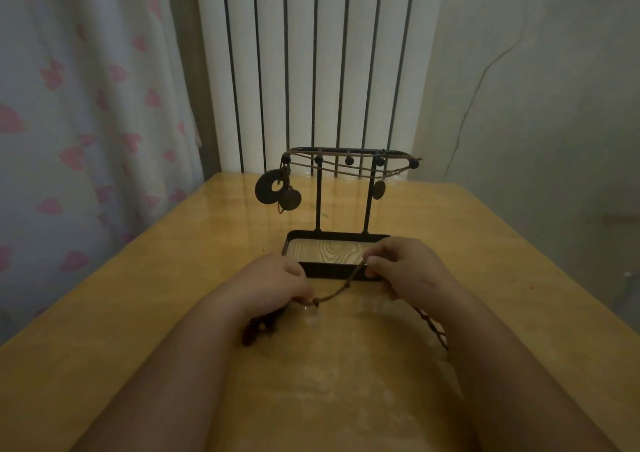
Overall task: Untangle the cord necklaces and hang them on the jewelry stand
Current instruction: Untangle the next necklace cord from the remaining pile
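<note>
Left hand (277, 283), right hand (410, 268) pinch cord necklace (341, 289) before jewelry stand (317, 202); hung pendants (273, 190), radiator (311, 53) behind.

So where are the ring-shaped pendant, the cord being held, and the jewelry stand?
ring-shaped pendant (262, 191): head view, left side of the dark ring.
cord (341, 289): head view, its sagging middle stretch.
jewelry stand (317, 206): head view, its left upright post.

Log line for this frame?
stage: untangling | left hand: holds cord | right hand: pinches cord | stand: three pendants hanging
</note>
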Available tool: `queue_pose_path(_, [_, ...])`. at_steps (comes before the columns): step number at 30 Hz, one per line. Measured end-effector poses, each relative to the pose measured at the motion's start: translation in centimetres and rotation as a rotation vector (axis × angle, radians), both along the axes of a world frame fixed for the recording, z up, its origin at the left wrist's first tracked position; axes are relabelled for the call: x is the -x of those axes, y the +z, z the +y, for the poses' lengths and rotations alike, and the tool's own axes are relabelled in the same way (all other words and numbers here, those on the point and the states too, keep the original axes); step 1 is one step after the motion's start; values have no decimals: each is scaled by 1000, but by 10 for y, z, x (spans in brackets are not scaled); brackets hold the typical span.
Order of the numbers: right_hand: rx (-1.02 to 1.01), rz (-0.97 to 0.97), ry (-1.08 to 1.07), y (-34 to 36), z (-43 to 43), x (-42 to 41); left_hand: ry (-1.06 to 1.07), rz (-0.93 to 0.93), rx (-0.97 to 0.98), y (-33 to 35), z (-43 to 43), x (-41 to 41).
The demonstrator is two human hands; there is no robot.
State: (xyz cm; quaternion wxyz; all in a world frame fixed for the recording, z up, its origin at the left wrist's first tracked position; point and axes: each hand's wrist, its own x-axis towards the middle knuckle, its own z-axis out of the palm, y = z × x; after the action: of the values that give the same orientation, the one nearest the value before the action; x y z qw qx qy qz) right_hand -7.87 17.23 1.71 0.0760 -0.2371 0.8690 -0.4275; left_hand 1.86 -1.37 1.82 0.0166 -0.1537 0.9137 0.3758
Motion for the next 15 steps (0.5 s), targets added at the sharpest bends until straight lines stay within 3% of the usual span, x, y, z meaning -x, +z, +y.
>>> queue_pose_path(2, [38,29,28,1,-4,-4,40,137,28,-3,2,1])
queue_pose_path(5, [84,36,44,0,-11,-8,79,298,-84,-5,9,1])
queue_pose_path(11, [186,23,48,1,-17,-9,-4,241,-195,-11,21,9])
queue_pose_path(15, [215,-18,50,0,-17,-7,52,241,-426,-7,23,12])
